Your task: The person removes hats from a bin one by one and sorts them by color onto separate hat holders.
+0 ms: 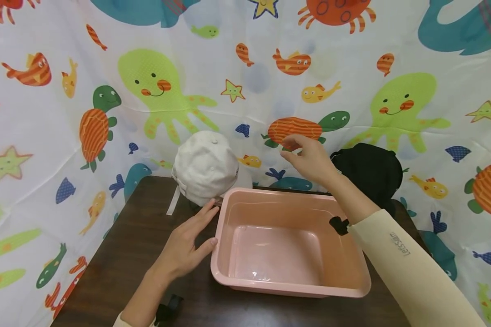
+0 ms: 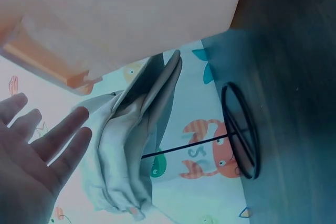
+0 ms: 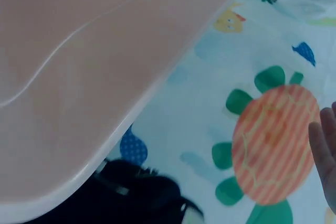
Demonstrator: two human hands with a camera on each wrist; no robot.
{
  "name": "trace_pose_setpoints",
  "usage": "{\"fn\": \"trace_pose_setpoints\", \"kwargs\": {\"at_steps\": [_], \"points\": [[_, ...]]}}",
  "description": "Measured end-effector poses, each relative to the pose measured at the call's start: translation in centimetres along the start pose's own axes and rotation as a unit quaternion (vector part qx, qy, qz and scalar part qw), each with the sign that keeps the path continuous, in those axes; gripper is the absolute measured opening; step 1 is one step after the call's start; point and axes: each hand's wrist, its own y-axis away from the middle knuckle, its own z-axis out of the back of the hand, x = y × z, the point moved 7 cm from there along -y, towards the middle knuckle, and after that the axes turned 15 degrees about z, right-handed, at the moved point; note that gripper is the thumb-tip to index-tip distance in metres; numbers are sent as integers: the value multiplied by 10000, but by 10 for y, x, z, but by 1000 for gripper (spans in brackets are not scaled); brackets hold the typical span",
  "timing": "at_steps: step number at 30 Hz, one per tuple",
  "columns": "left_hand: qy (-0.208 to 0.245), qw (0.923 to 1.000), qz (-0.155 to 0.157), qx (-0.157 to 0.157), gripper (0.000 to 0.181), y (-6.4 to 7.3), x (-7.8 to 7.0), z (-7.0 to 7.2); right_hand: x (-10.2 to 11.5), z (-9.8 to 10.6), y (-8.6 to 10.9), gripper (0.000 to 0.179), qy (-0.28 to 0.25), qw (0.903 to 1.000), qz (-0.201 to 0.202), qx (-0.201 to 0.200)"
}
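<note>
A pink plastic basin [image 1: 298, 290] stands on the dark table with nothing inside it. My left hand [image 1: 184, 247] is at the basin's left rim, fingers extended towards a white cap [image 1: 206, 163]. In the left wrist view that cap [image 2: 121, 150] hangs on a thin black wire stand [image 2: 194, 144] with a round base. Raised over the basin's back rim, my right hand [image 1: 308, 159] has loosely bent fingers and holds nothing. Close to the right wrist, behind the basin, is a rounded black cap-like cloth item [image 1: 368, 172].
A white curtain [image 1: 212, 59] printed with sea animals hangs behind and beside the table. The dark wooden table [image 1: 118, 272] shows to the left of the basin. Black camera straps [image 1: 338, 225] are on both wrists.
</note>
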Motion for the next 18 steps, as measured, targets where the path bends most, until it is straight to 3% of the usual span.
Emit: {"fn": "trace_pose_setpoints", "kwargs": {"at_steps": [7, 18], "points": [[-306, 9995, 39, -115, 65, -2, 5, 15, -2, 19, 35, 39, 372, 9989, 265, -88], [-800, 9957, 216, -414, 63, 2, 22, 39, -7, 42, 82, 54, 895, 9947, 500, -68]]}}
